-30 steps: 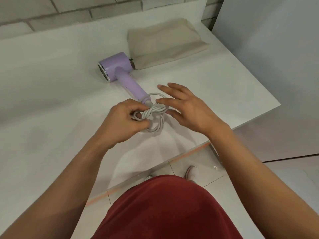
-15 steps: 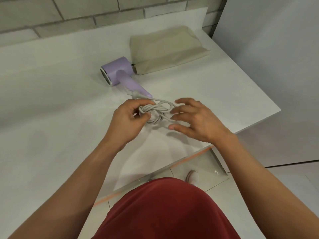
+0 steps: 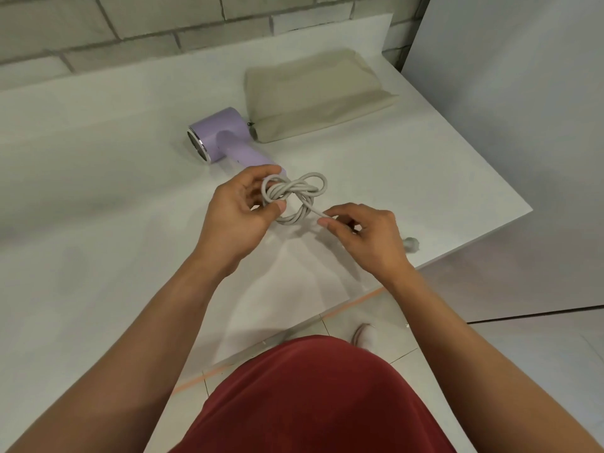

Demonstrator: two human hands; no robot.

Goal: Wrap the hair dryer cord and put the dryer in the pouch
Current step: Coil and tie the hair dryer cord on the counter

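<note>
Hold coil (image 3: 295, 191) clamped in left fingers (image 3: 261, 174) beside dryer (image 3: 222, 138); draw tail (image 3: 314, 211), pinched in right fingers (image 3: 330, 222), snug.

The left hand (image 3: 235, 220) hides the dryer (image 3: 219, 138) handle's end; the plug (image 3: 411, 245) is blurred.

The lilac hair dryer (image 3: 225, 138) lies on its side on the white table (image 3: 98, 191), its chrome-ringed end facing left and its handle running toward the person. Its pale grey cord (image 3: 294, 194) is bundled into a figure-eight of several loops just off the handle's end, gripped on one side by the left hand (image 3: 235, 217), while the right hand (image 3: 369, 240) pinches a free strand leading out of it. The beige fabric pouch (image 3: 313, 93) lies flat just beside the dryer's barrel, farther back on the table.
</note>
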